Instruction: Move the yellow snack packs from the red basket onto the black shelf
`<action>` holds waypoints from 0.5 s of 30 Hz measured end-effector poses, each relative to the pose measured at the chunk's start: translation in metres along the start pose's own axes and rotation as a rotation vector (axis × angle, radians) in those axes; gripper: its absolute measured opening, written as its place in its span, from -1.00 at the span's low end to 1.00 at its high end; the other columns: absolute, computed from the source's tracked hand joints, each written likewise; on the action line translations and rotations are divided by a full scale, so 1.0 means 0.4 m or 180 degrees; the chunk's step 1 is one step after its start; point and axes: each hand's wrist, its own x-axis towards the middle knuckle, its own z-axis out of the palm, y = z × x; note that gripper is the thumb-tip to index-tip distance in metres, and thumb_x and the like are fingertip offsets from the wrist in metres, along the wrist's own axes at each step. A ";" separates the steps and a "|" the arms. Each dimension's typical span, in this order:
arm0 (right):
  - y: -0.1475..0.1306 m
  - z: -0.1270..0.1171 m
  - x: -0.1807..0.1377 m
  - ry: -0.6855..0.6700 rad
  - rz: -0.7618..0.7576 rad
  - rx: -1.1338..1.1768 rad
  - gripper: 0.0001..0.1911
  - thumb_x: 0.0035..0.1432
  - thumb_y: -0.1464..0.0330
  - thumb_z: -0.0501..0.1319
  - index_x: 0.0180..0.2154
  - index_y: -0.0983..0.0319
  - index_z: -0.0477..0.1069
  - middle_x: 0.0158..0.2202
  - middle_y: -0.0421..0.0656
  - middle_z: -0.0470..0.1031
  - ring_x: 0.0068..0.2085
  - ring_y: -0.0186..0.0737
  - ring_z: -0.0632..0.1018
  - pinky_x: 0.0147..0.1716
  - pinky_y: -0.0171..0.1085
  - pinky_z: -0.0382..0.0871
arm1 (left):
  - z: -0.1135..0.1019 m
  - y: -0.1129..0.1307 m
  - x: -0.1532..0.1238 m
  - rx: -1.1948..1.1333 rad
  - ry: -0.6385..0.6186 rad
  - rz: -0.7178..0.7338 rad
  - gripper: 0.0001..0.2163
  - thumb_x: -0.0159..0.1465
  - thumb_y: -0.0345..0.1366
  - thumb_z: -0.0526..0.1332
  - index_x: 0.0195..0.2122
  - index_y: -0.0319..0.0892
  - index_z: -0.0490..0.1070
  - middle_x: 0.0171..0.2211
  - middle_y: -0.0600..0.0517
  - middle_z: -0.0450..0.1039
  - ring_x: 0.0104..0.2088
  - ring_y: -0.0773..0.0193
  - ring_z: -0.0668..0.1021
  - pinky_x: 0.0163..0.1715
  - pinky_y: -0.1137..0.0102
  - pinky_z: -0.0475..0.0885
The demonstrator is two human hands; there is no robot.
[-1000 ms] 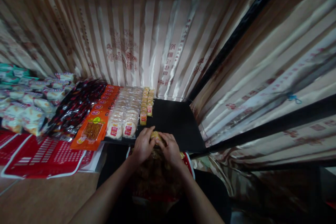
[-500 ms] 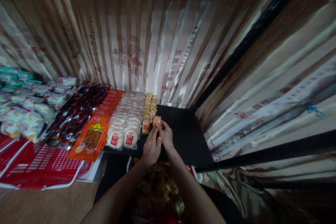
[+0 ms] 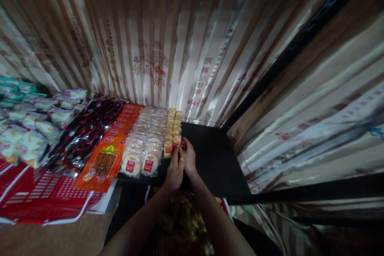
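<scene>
Two short rows of small yellow snack packets (image 3: pixel 173 126) stand on the black shelf (image 3: pixel 214 160). At the front of the right row is a yellow packet (image 3: pixel 177 140) with a red and white label. My right hand (image 3: pixel 189 156) has its fingers closed at this packet's right side and lower edge. My left hand (image 3: pixel 175 172) reaches in from below, fingertips together at the packet's bottom edge and touching the right hand. Left of the yellow rows lie clear-wrapped round rice crackers (image 3: pixel 150 162) with red labels.
Further left are orange snack bags (image 3: pixel 103 164), dark red packets (image 3: pixel 87 132) and white snack bags (image 3: pixel 33 144). A red basket (image 3: pixel 60 194) hangs low at left. Below my forearms sits a basketful of gold packets (image 3: pixel 183 224). Pleated curtains and a black post (image 3: pixel 270 64) bound the shelf.
The yellow packet between my hands has moved from slightly above the rows down into line at the front of the right row. The view has shifted slightly.
</scene>
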 end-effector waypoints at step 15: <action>-0.006 0.000 -0.025 -0.0176 -0.0268 -0.0100 -0.72 0.04 0.31 0.09 -0.17 0.23 0.37 -0.18 -0.07 0.40 -0.24 -0.23 0.49 -0.30 -0.27 0.45 | 0.003 -0.009 0.008 -0.0032 0.0049 -0.0114 -0.54 0.30 -0.27 -0.09 0.24 -0.20 0.04 0.30 -0.01 -0.06 0.29 0.29 0.03 0.28 0.32 -0.12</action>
